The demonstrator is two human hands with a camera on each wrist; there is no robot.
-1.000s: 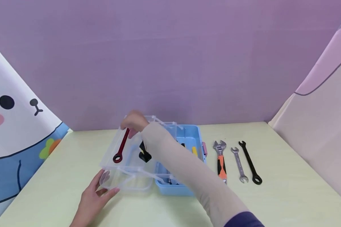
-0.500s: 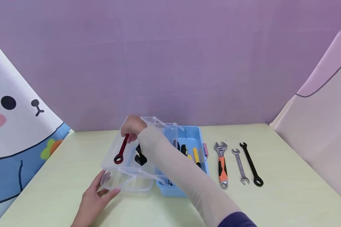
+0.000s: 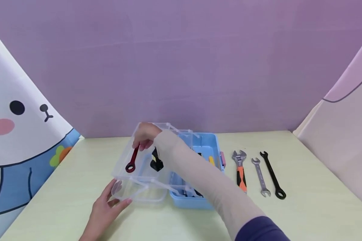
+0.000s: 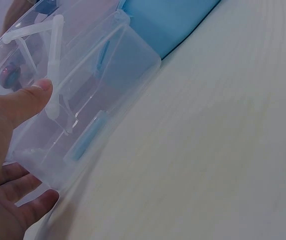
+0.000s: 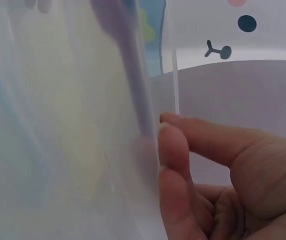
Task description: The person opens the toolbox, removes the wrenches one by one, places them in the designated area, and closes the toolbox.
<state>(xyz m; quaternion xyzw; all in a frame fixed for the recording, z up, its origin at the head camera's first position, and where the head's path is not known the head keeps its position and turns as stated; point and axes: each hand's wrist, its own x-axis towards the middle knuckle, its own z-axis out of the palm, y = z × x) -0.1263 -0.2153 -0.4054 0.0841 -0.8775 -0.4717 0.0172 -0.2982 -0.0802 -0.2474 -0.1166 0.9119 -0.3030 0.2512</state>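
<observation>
Over the upper clear tray of the blue toolbox, my right hand pinches the upper end of a dark red ring wrench. The wrench's ring end points toward me and overlaps the tray floor. In the right wrist view the wrench shows blurred through the tray wall, fingertips close behind it. My left hand grips the near left corner of the clear plastic lid, thumb on its upper side and fingers around its end. A black piece with a yellow patch lies in the tray.
Right of the toolbox lie an adjustable wrench with an orange and black handle, a silver open-end wrench and a black combination wrench. White hinge arms link the trays. A yellow handle shows inside the box.
The right hand has come down slightly over the tray with the red wrench. The left hand keeps its grip on the lid. The head view has shifted, so everything appears farther right.
</observation>
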